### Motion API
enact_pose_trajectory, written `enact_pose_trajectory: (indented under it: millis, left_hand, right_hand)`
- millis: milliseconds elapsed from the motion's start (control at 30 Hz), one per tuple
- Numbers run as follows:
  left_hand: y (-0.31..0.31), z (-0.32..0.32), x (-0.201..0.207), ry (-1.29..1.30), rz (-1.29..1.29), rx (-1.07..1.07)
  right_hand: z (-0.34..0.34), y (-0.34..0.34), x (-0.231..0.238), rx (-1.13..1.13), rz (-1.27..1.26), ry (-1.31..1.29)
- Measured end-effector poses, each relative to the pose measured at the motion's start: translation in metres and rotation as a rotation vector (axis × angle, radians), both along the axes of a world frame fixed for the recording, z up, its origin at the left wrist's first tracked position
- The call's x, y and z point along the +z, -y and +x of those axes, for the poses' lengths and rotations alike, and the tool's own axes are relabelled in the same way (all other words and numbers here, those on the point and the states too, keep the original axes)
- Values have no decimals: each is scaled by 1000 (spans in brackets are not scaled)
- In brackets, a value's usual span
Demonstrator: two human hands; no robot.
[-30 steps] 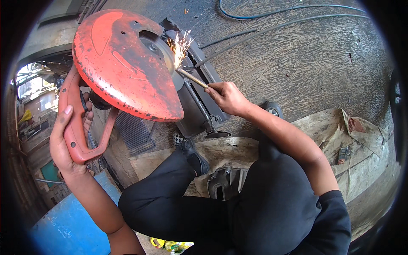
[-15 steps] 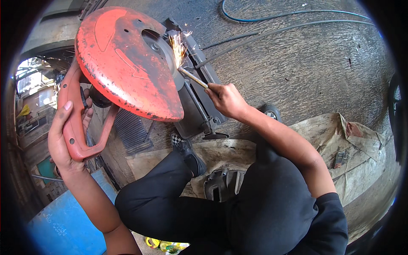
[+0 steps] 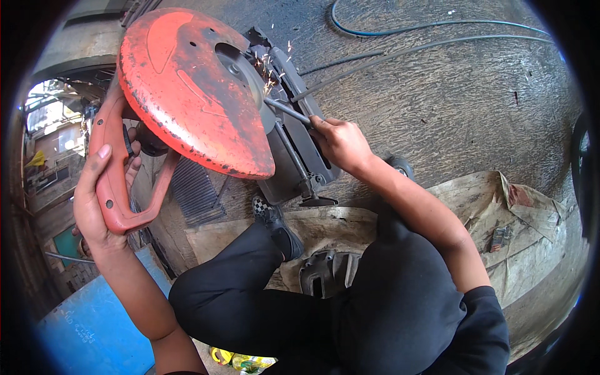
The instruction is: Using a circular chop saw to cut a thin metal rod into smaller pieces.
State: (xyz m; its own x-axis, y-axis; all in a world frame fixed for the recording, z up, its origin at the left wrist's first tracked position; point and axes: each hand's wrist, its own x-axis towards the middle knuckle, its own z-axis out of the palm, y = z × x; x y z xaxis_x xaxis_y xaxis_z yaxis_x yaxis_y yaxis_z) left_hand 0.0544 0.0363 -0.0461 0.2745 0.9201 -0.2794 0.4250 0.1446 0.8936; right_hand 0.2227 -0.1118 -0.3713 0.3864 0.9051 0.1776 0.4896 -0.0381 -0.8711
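Note:
My left hand (image 3: 100, 194) is wrapped round the red loop handle (image 3: 114, 172) of a chop saw, fingers by the black trigger. The saw's scuffed red guard (image 3: 194, 94) covers most of its grey cutting disc (image 3: 267, 115). My right hand (image 3: 340, 144) grips a thin metal rod (image 3: 287, 111), whose far end meets the disc's edge. A few orange sparks (image 3: 269, 72) fly up from around that end. Below lies the saw's dark grey base (image 3: 281, 181) with a threaded clamp screw (image 3: 290, 156).
Hoses (image 3: 431, 24) and a long thin bar (image 3: 425, 47) lie on the rough floor at the far right. A dirty tan cloth (image 3: 462, 200) spreads near my feet, with a dark metal part (image 3: 328, 272) by my legs. A blue panel (image 3: 94, 319) stands at lower left.
The spray of sparks has thinned to a few scattered ones. The rod shows grey rather than brownish now, as if turned, and my right hand has shifted slightly right.

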Motion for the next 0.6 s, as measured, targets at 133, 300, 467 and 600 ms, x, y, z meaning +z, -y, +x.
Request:
enact_pose_trajectory:
  millis: [133,300,467,600]
  left_hand:
    - [-1,-2,0,8,6,-25]
    - [-5,-4,0,-25,-5,-66]
    - [-1,-2,-1,-11,-4,-37]
    - [3,1,0,-9,8,-16]
  right_hand:
    - [14,2,9,-13,-206,-157]
    - [20,-2,5,55,-343,-622]
    - [17,-1,-9,157,-326,-755]
    - [9,-1,-14,211,-292,-900]
